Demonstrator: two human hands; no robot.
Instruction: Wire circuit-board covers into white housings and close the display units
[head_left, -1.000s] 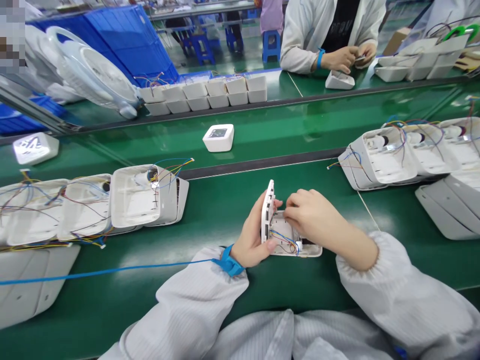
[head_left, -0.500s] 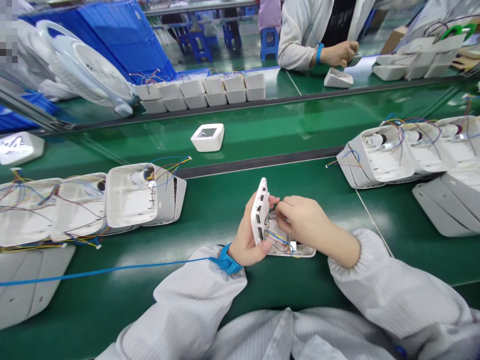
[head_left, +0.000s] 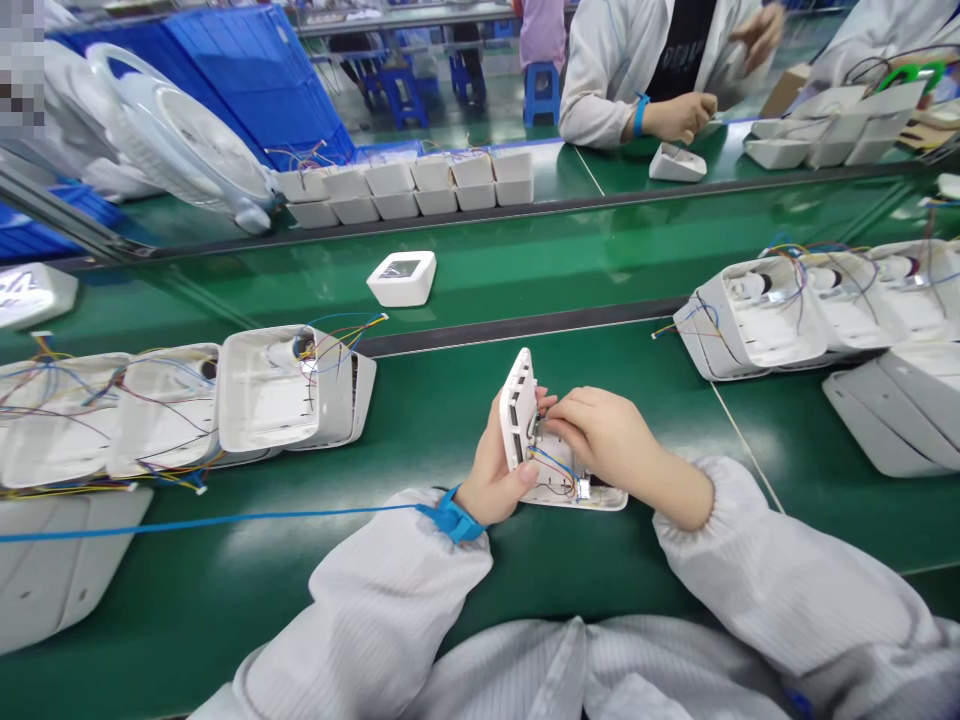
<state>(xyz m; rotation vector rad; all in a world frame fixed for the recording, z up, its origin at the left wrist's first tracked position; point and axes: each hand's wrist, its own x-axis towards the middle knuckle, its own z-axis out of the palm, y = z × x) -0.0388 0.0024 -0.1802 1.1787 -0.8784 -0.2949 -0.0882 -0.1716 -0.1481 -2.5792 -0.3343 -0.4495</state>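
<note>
My left hand [head_left: 495, 475] is wrapped round an upright white panel [head_left: 517, 412] with dark slots, its thumb at the lower edge. Behind the panel, a white housing [head_left: 555, 462] lies on the green table, with blue, red and dark wires [head_left: 553, 466] and a small metal part [head_left: 583, 488] inside. My right hand [head_left: 600, 430] is over the housing with thumb and forefinger pinched beside the panel's inner side. What those fingertips hold is too small to make out.
White open housings with wires stand at left [head_left: 270, 390] and right [head_left: 772, 310]. A white device with a dark screen [head_left: 403, 279] sits on the belt [head_left: 525, 260]. Across it, a person's hand [head_left: 679, 118] is near a small housing [head_left: 676, 163]. A blue cord [head_left: 225, 520] runs from my left wrist.
The white device on the belt has shifted slightly left. My hands, the panel and the housing have moved slightly. The other person's second hand has come into view, raised.
</note>
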